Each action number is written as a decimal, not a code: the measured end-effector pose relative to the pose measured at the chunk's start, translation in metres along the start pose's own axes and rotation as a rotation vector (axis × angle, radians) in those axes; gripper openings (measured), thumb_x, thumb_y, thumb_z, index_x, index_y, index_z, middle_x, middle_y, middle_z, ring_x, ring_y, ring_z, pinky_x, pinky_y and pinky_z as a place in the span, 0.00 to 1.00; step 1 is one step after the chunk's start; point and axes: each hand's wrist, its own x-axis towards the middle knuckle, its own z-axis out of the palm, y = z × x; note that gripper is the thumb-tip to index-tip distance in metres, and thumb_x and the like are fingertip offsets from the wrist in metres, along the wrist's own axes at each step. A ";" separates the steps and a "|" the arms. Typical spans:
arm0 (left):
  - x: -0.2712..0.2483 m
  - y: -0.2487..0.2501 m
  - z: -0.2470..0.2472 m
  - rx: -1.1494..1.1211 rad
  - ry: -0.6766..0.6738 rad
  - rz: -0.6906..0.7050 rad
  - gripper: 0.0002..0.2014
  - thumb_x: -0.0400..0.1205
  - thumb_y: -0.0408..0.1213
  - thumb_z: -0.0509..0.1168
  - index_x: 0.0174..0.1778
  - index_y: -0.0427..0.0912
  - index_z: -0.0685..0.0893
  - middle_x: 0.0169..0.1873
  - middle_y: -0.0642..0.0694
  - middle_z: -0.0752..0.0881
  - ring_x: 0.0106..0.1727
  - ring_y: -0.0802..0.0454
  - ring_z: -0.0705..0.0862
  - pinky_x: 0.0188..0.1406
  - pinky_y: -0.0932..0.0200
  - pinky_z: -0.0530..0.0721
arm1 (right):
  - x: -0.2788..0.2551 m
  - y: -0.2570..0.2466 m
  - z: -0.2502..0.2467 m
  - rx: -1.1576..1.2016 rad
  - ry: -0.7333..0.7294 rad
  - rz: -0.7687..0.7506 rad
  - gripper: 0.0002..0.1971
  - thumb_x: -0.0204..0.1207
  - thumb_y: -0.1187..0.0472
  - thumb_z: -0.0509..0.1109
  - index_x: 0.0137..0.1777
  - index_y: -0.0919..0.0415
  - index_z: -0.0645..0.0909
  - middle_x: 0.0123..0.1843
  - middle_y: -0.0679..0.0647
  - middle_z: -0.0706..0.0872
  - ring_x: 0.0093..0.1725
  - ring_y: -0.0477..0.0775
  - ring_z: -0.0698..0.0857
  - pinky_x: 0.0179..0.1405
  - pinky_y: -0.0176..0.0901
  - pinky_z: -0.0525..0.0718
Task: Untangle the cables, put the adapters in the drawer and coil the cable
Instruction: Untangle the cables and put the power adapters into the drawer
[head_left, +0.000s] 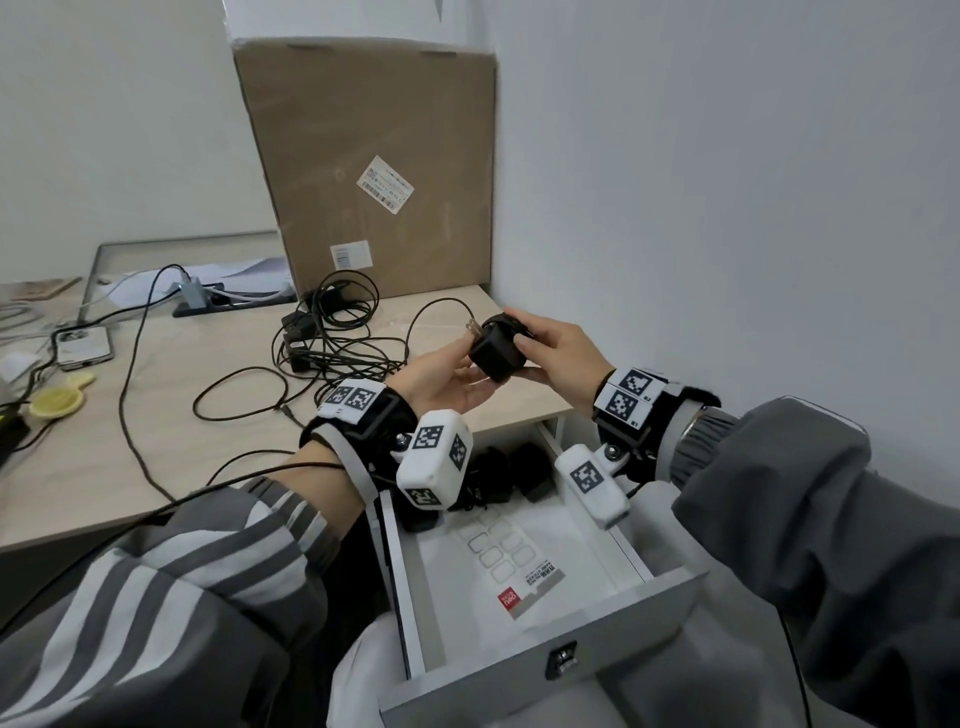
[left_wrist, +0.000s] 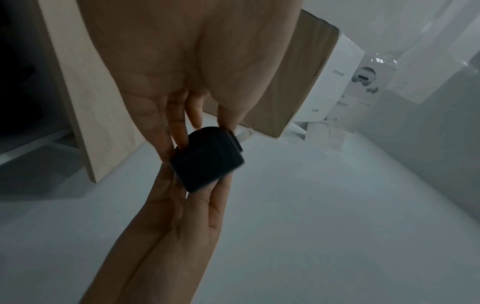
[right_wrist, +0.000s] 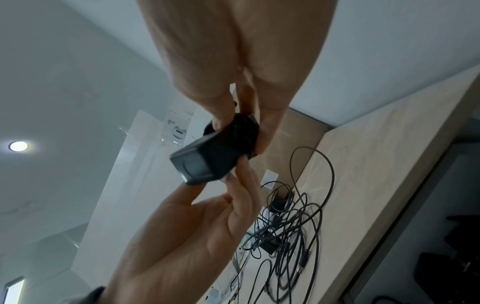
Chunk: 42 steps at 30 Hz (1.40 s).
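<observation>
I hold one black cube-shaped adapter (head_left: 496, 353) in both hands above the desk's front right corner, its metal prongs pointing up and left. My left hand (head_left: 457, 370) cups it from below and pinches it between thumb and fingers (right_wrist: 242, 174). My right hand (head_left: 524, 339) grips its right end, where something black and rounded sits; the thumb (right_wrist: 219, 121) presses there. The same adapter (left_wrist: 207, 159) fills the middle of the left wrist view. A tangle of black cables (head_left: 332, 338) with small adapters lies on the desk behind. Below, the white drawer (head_left: 639, 618) stands open with black adapters (head_left: 511, 475) at its back.
A large cardboard box (head_left: 374, 171) leans on the wall behind the tangle. The white wall closes the right side. Further left on the desk lie a phone (head_left: 83, 348), a yellow object (head_left: 57, 400) and a hub with cables (head_left: 192, 293). A sticker sheet (head_left: 519, 571) lies in the drawer.
</observation>
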 end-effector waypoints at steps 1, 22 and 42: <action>-0.001 -0.002 0.001 -0.033 -0.011 -0.011 0.19 0.83 0.49 0.63 0.51 0.33 0.78 0.40 0.38 0.82 0.39 0.47 0.85 0.33 0.62 0.87 | -0.002 0.000 0.002 0.037 0.001 -0.005 0.21 0.84 0.72 0.58 0.76 0.64 0.71 0.71 0.61 0.79 0.69 0.57 0.80 0.57 0.44 0.87; 0.008 -0.045 -0.019 0.467 0.022 -0.159 0.17 0.81 0.50 0.65 0.57 0.40 0.80 0.46 0.42 0.85 0.41 0.51 0.87 0.30 0.59 0.88 | -0.027 0.036 0.001 -0.231 -0.321 0.470 0.14 0.81 0.47 0.64 0.53 0.57 0.83 0.46 0.47 0.88 0.43 0.39 0.84 0.46 0.35 0.74; 0.043 -0.124 -0.063 0.578 0.039 -0.385 0.09 0.80 0.37 0.69 0.52 0.37 0.83 0.43 0.42 0.84 0.37 0.53 0.84 0.30 0.66 0.85 | -0.016 0.073 -0.041 -0.636 -0.115 0.596 0.24 0.78 0.42 0.67 0.63 0.62 0.81 0.56 0.55 0.85 0.58 0.54 0.85 0.50 0.43 0.82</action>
